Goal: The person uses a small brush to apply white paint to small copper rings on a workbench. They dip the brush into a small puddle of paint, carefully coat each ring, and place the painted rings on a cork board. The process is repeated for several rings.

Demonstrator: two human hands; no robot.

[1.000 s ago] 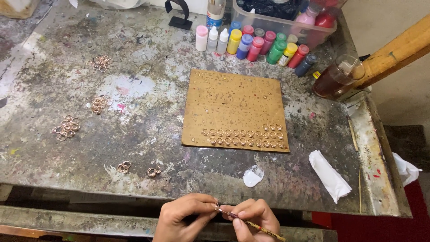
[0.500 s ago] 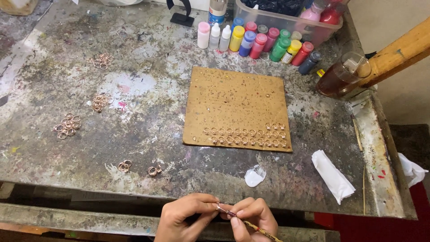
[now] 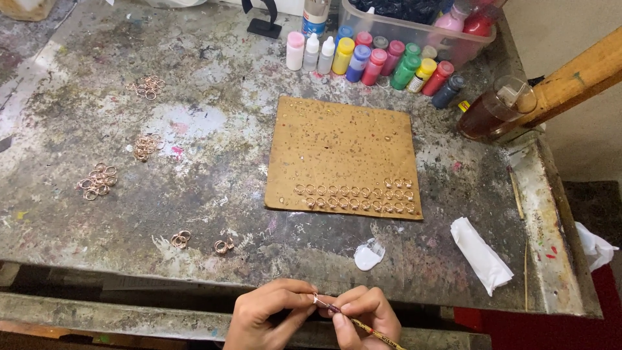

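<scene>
Lining the far edge of the paint-spattered worktable (image 3: pixel 214 136), a row of small paint bottles (image 3: pixel 372 61) stands upright with caps of pink, white, yellow, blue, red and green; behind them a clear plastic tub (image 3: pixel 414 29) holds dark material and two more bottles, one pink and one red. To the right, a glass jar (image 3: pixel 495 107) with dark reddish-brown liquid sits tilted near the table's corner, beside a wooden beam (image 3: pixel 583 74).

A square brown board (image 3: pixel 346 152) lies mid-table, with two rows of small metal rings (image 3: pixel 353 196) set along its near edge. Loose clusters of similar ring pieces (image 3: pixel 97 181) lie well apart on the left of the table. A small white palette piece (image 3: pixel 369 254) and a folded white cloth (image 3: pixel 481 253) rest near the front edge to the right.

At the bottom, just off the table's front edge, both hands meet. The left hand (image 3: pixel 262 314) is curled, thumb and forefinger pinched closed on a small ring (image 3: pixel 316 299). The right hand (image 3: pixel 363 314) is closed in a pen grip around a thin paintbrush (image 3: pixel 372 330), its tip touching the ring, its handle angling down and right. Knuckles of both hands face up, fingertips nearly touching.
</scene>
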